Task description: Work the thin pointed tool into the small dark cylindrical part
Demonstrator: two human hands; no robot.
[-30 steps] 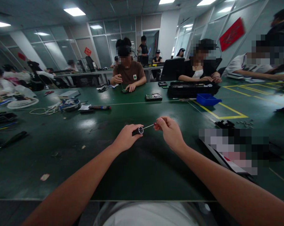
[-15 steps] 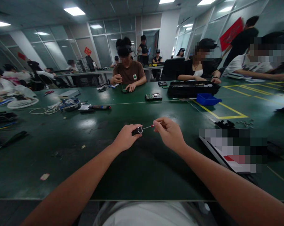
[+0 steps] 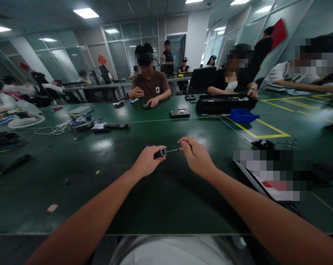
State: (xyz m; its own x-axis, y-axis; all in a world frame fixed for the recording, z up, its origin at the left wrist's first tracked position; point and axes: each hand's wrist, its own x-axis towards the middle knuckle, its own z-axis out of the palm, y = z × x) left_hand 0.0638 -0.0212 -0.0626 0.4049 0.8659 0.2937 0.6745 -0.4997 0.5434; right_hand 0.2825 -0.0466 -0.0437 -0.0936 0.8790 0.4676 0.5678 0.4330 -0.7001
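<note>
Above the green table, my left hand is closed round a small black cylinder whose round, silver-rimmed end faces right. My right hand grips a thin screwdriver with a red part near the fingers. The metal shaft points left, its tip at the rim of the cylinder; whether it goes inside is too small to tell. Most of the screwdriver's handle is hidden by my right hand.
Ahead lie a circuit-board device, a blue tray and a long black housing. A pen-like tool and cables are at left. A white-edged box sits right. Across the table a person works.
My right hand has shifted slightly and its fingers have turned on the screwdriver. My left hand holds the cylinder almost unmoved. In the background, a person with a red sheet has moved.
</note>
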